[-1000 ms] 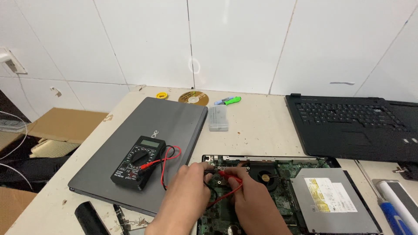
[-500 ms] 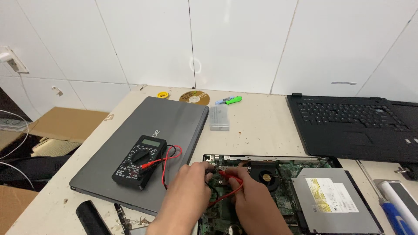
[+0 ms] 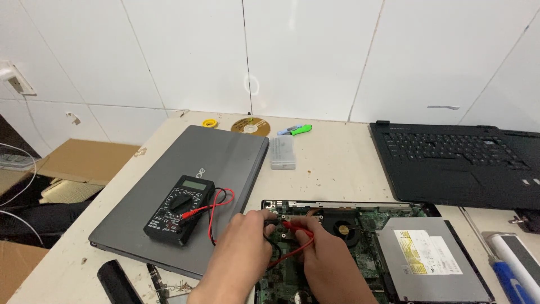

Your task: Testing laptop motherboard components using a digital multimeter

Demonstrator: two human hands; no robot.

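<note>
Probes: the right hand (image 3: 329, 264) is pinching the red probe (image 3: 297, 228) and the left hand (image 3: 244, 247) is gripping the black probe (image 3: 271, 223), both pressing on the opened laptop's motherboard (image 3: 388, 217) at the near edge; leftward, the black multimeter (image 3: 179, 209) is lying on a closed grey laptop (image 3: 225, 155).

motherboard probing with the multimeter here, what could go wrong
1. Both hands, left hand and right hand, hold probes close together on the bare motherboard; a slip could bridge neighbouring contacts.
2. The red lead loops loosely from the multimeter; a tug might drag the meter across the closed grey laptop.
3. The right hand sits near the fan, where a lead could perhaps snag.
</note>
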